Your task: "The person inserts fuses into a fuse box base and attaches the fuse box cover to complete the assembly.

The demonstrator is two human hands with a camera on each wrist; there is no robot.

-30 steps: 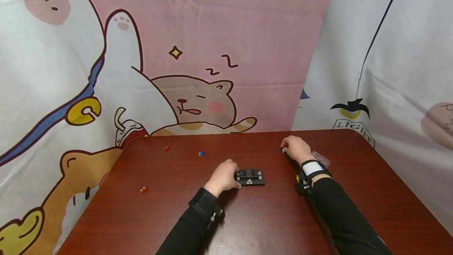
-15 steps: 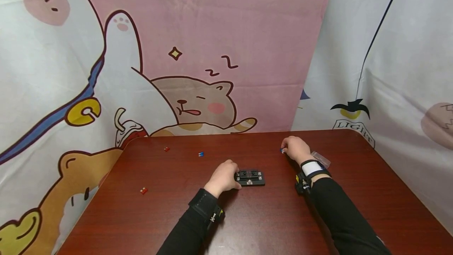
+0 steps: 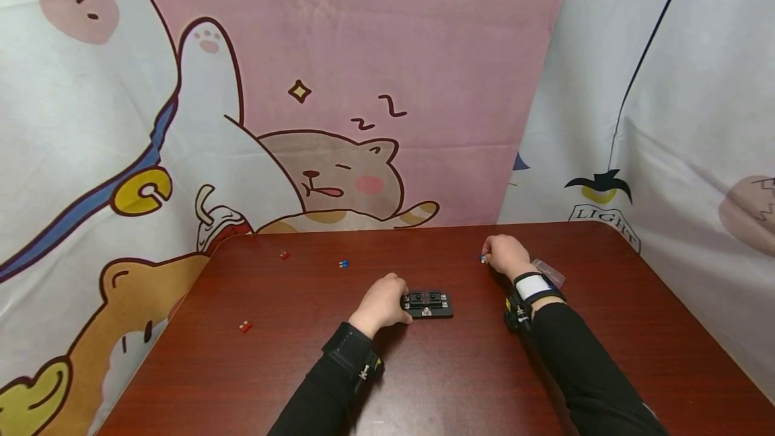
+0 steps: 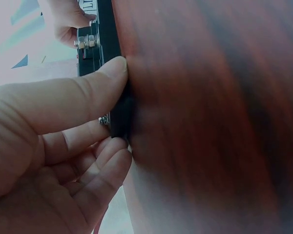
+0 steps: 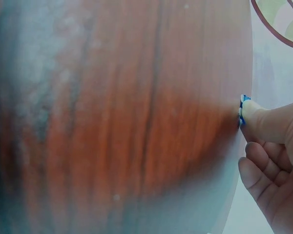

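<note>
My left hand (image 3: 381, 305) grips the left end of a black terminal block (image 3: 428, 304) lying on the table. In the left wrist view, the thumb presses the near edge of the black base, with fingers on its other side; a metal bolt with nuts (image 4: 88, 42) stands out from the block. Farther back on the right, my right hand (image 3: 507, 254) pinches a small blue-and-silver piece (image 5: 242, 110) between thumb and forefinger. It sits at or just above the tabletop; which, I cannot tell. The other right fingers are loosely curled.
A small blue piece (image 3: 344, 264) lies left of the block, toward the back. Two small red pieces lie on the left: one far (image 3: 284, 255), one nearer (image 3: 245, 326). A clear plastic item (image 3: 549, 273) lies beside my right wrist. Printed cloth (image 3: 460, 86) hangs behind the brown table (image 3: 472, 382).
</note>
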